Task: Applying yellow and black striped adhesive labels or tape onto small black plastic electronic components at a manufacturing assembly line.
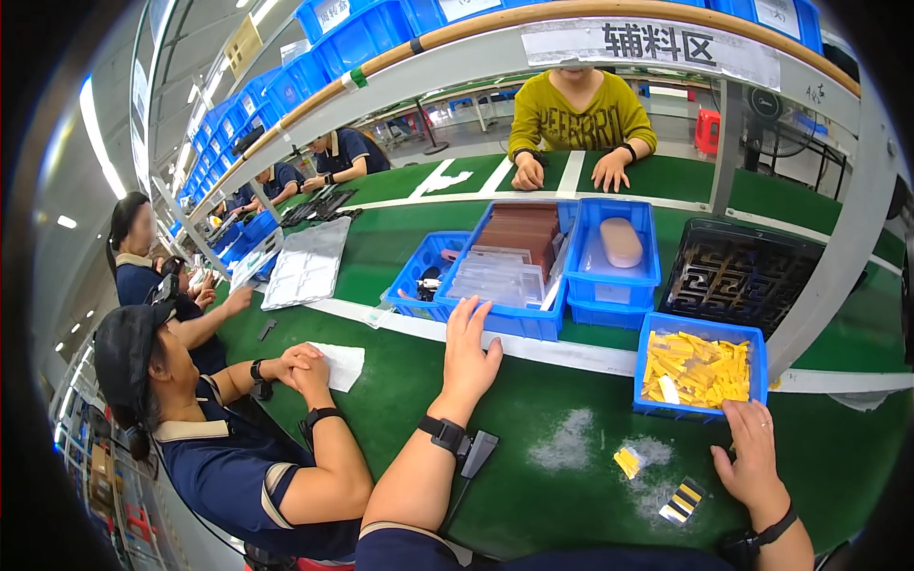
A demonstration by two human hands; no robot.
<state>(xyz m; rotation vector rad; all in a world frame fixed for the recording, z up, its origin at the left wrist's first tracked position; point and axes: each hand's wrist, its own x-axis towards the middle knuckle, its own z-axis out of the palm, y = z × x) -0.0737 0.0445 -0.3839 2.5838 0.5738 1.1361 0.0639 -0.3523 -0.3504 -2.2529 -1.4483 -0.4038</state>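
Observation:
My left hand point(468, 357) is raised over the green bench, fingers apart and holding nothing. Its fingertips come up to the near side of a blue bin point(533, 326) containing clear plastic cases point(497, 278) and a stack of brown sheets point(519, 231). At the right, my right hand point(752, 457) has its fingers stretched out, with the tips by the near corner of a blue bin point(649, 408) full of small yellow pieces point(700, 364); whether they touch it, I cannot tell. Left of that hand lie a yellow piece point(626, 462) and a yellow, black and white striped piece point(682, 502).
Behind the bins a black molded tray point(743, 276) leans near a metal post point(833, 257). Another blue bin holds a pinkish oval case point(622, 243). Pale powder point(562, 441) marks the bench. A co-worker point(238, 428) sits close at my left; another point(583, 119) faces me across the bench.

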